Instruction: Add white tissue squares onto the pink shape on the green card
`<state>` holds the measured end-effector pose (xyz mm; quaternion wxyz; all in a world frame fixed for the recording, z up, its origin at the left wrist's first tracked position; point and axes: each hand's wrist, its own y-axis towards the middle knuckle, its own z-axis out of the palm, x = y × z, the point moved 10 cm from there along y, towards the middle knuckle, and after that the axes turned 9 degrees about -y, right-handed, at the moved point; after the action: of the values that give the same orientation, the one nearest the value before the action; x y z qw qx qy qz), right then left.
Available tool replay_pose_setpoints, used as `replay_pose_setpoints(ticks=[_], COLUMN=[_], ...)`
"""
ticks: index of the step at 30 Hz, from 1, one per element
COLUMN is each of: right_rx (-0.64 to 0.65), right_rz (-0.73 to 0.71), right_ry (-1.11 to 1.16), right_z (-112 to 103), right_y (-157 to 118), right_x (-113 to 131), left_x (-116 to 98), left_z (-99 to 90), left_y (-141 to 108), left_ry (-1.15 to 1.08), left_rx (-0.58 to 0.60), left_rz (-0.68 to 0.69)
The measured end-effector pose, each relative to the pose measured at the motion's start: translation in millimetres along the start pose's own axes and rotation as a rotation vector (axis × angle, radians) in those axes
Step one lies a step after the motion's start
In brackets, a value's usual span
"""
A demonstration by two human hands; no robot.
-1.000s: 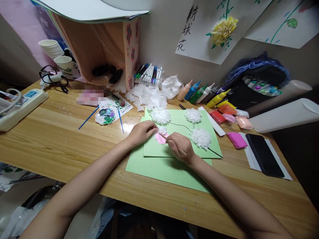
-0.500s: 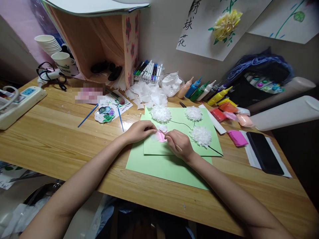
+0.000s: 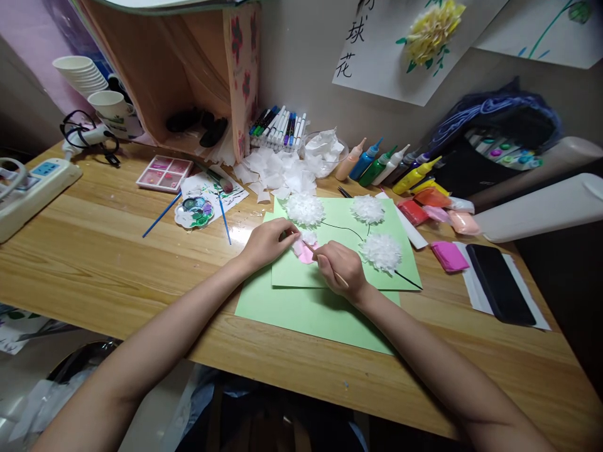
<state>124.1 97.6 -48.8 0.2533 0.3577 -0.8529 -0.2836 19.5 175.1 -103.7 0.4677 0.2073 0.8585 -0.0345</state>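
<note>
My right hand (image 3: 343, 269) grips a thin wooden stick (image 3: 341, 279), its tip slanting toward my left hand. Pinched in the fingers of my left hand (image 3: 269, 243) is a small piece of white tissue paper (image 3: 298, 248), beside the stick's tip. Under both sits a pink round patch (image 3: 306, 254) on the upper light green sheet (image 3: 292, 277). A small white tissue cluster (image 3: 308, 237) covers the top of that patch. Fluffy white paper flowers stand on the same sheet: one at upper left (image 3: 305, 209), one at upper right (image 3: 367, 209), and one at right (image 3: 380, 252).
Torn tissue pieces (image 3: 282, 172) lie behind the sheets, near markers (image 3: 282, 125) and paint bottles (image 3: 362, 164). To the left are a paint palette (image 3: 194, 212), a pink-lidded case (image 3: 164, 173) and a power strip (image 3: 40, 194). A black phone (image 3: 500, 284) and clay packets (image 3: 450, 257) lie right.
The tissue piece in my left hand lay spread at the pink patch and is now bunched up near the stick's tip. My left fingers have shifted slightly. The view has tilted a little.
</note>
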Motion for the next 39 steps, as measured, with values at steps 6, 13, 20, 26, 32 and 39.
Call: replay_pose_setpoints(ticks=[6,13,20,26,32,39], right_rx=[-0.007,-0.01,-0.02,0.058,0.101,0.055], right_rz=[-0.192,-0.149,-0.06,0.317,0.598,0.5], right_ry=[-0.144,-0.231,-0.21,-0.114,0.124,0.094], right_z=[3,7,7,14,18,10], right_y=[0,5,4,20,26,14], right_x=[22,16,7,-29,-52,-43], left_x=[-1,0,1,0,1,1], left_z=[3.8,5.2,6.6,6.0,5.9,6.1], left_y=[1,2,3,2,2,2], left_ry=[0.028,0.037,0.056,0.101,0.069,0.053], left_rx=[0.012,0.018,0.036,0.037,0.043,0.033], left_rz=[0.01,0.021,-0.006,-0.012,-0.011,-0.016])
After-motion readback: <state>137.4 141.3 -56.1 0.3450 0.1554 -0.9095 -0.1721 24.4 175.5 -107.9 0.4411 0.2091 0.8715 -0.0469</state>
